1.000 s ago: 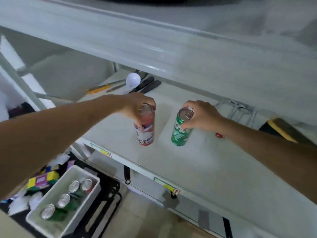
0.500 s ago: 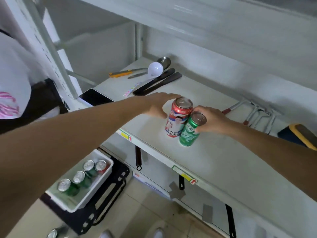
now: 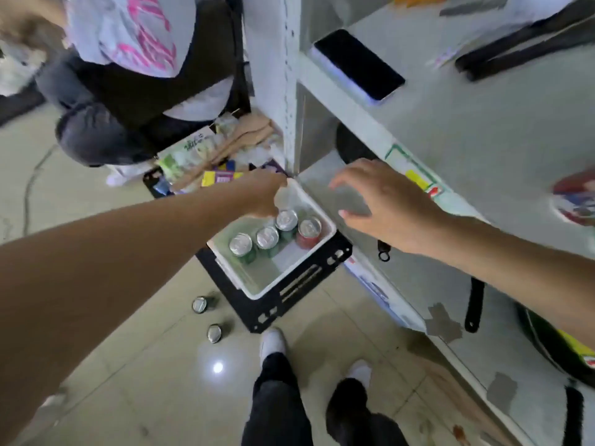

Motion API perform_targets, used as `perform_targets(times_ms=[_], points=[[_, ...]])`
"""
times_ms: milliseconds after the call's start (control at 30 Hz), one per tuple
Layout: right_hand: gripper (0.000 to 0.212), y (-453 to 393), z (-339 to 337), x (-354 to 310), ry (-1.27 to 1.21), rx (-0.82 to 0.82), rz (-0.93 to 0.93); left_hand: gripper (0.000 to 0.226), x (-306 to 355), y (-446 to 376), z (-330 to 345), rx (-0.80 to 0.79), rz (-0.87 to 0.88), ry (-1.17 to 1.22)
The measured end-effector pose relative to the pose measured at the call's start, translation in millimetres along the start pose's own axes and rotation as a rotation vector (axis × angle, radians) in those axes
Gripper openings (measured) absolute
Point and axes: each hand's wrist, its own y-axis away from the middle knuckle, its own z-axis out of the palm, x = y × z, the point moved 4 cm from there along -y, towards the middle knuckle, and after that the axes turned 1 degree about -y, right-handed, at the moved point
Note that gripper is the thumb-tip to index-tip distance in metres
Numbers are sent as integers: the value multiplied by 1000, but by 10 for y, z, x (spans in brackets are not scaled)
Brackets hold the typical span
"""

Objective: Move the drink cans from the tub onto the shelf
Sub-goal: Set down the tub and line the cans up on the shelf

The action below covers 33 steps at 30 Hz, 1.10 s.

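- The left hand (image 3: 262,196) reaches down over the far corner of the tub (image 3: 317,244), its fingers curled downward just above the nearest can; whether they touch that can I cannot tell, and nothing is clearly gripped.
- The right hand (image 3: 384,204) hovers beside the tub, in front of the shelf edge, fingers spread apart and empty.
- Four cans stand upright in a row inside the white tub: three green cans (image 3: 267,238) side by side, and a red can (image 3: 309,230) at the end nearest the shelf.
- The tub sits on a black crate (image 3: 289,304) on the floor.
- Two more cans (image 3: 200,304) stand on the floor tiles, just beside the crate and apart from each other.
- On the shelf (image 3: 483,130) at the right edge of the view, a blurred red and white can (image 3: 574,199) is partly cut off.
- A black phone (image 3: 357,64) lies flat near the shelf's front corner, and two dark long handles (image 3: 521,48) lie further back.
- The person's own legs and white shoes (image 3: 272,344) show at the bottom, on the floor.
- Another person (image 3: 128,75) crouches at the upper left, beyond the shelf post.
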Motion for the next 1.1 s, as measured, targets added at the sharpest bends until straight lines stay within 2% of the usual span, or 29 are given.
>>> perform_targets(times_ms=[33,100,167,267,333,467,533,633,733,833,933,1100], points=[[37,-212,429,85,18,-113,32,61,-187,-125,273,-18,-37,23],[40,-566,1160,274,38,-232,117,69,-496,-336,816,-54,-90,70],[44,-806,1734,371,28,-278,144,75,-696,-495,1298,-75,-109,84],[56,-1039,2301,310,153,-270,22,80,-819,-649,1779,-27,-118,50],[64,-1163,2511,277,336,-227,-69,86,-859,-710,1936,58,-123,17],[76,-1371,2595,408,522,-176,-85,94,-896,-827,1990,210,-129,-12],[69,-1408,2596,525,519,-186,-67,84,-835,-893,2003,235,-131,-21],[64,-1389,2612,601,379,-235,-16,72,-749,-957,1950,237,-155,5],[62,-1347,2426,531,297,-217,-34,70,-727,-888,1738,237,-138,36],[61,-1177,1934,455,229,-154,-18,64,-618,-624,1258,290,-92,30],[64,-875,1100,237,184,-128,6,65,-309,-207,489,264,10,-9],[64,46,-579,45,145,-53,142,68,659,589,-975,185,329,-227]])
